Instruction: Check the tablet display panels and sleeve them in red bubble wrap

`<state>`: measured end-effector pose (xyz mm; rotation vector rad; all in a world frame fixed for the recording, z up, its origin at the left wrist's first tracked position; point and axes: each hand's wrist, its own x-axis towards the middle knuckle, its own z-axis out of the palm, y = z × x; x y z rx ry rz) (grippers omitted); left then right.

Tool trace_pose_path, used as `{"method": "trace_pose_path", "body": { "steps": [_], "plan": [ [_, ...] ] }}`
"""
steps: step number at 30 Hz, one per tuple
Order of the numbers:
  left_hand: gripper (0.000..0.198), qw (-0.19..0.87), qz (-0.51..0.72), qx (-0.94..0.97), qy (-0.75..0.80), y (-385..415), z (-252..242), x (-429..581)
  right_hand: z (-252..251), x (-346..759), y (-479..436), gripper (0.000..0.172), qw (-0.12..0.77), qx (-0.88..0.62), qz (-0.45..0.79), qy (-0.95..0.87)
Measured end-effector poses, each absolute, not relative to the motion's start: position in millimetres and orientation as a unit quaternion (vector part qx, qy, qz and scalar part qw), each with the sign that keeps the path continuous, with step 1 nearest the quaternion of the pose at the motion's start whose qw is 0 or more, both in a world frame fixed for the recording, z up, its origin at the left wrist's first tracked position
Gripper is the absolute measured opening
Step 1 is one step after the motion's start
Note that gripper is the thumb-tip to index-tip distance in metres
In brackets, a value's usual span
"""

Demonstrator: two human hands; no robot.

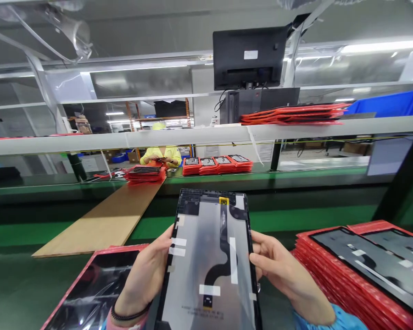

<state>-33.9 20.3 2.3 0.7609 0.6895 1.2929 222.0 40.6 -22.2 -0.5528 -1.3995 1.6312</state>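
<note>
A tablet screen panel (pixel 206 238) is held up before me with its grey back facing me. A black flex cable and several strips of white tape run over that back. My left hand (pixel 151 268) grips the panel's left edge, a dark beaded band on the wrist. On the opposite edge, my right hand (pixel 278 263) holds it with thumb and fingers. To the left, a black glossy panel (pixel 99 284) lies on a red bubble-wrap sheet, partly behind my left arm. A tall stack of red bubble-wrap bags (pixel 333 275) with similar panels on top stands at the right.
A brown board (pixel 106 224) slopes across the green bench to the far side. Beyond it, a person in yellow (pixel 161 156) works beside red stacks (pixel 216 166). A white shelf rail (pixel 179 137) crosses ahead, with a monitor (pixel 249 59) and red bags (pixel 292 113) above.
</note>
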Motion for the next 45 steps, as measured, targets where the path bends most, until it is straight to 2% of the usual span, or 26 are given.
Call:
{"method": "trace_pose_path", "body": {
  "steps": [9,13,16,22,26,41,45],
  "plan": [
    [0.025,0.677,0.563,0.314,0.356,33,-9,-32,-31,215,47,0.038,0.45,-0.2,0.688,-0.533],
    [0.023,0.67,0.566,0.33,0.349,33,-9,-33,-33,216,50,0.046,0.442,-0.233,0.686,-0.529],
    [0.034,0.693,0.55,0.36,0.297,33,-11,-37,-34,220,51,0.05,0.433,-0.251,0.687,-0.526],
    [0.067,0.752,0.487,0.425,0.13,30,-18,-43,-31,228,50,0.047,0.439,-0.264,0.689,-0.513],
    [0.075,0.767,0.474,0.422,0.094,25,-18,-41,-27,231,48,0.045,0.436,-0.264,0.691,-0.512],
    [0.064,0.722,0.465,0.475,0.19,28,-17,-37,-27,231,46,0.045,0.446,-0.279,0.664,-0.531],
    [0.042,0.642,0.501,0.488,0.313,33,-21,-33,-30,226,46,0.044,0.447,-0.288,0.623,-0.574]
  ]
}}
